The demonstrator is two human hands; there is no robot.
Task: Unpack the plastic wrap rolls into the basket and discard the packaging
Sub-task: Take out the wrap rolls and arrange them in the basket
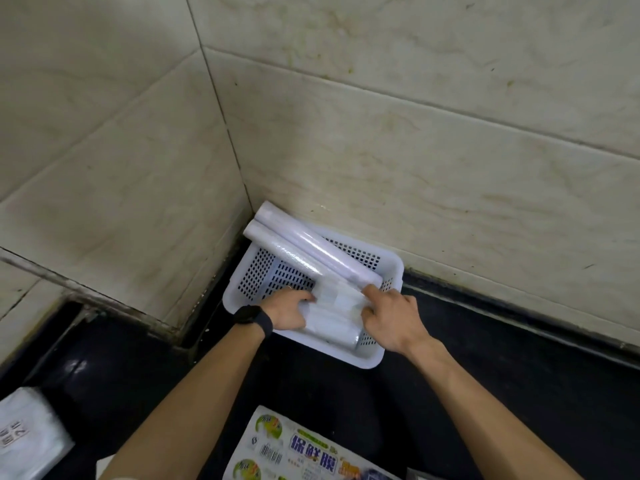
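Left hand point(289, 308) and right hand point(391, 315) each grasp an end of the near roll point(334, 322) in the basket point(346, 360); its long axis runs left–right between them.

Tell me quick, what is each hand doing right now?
Left hand: grips one end of the short white plastic wrap roll in the white perforated plastic basket.
Right hand: grips the same roll's other end, index finger straight.
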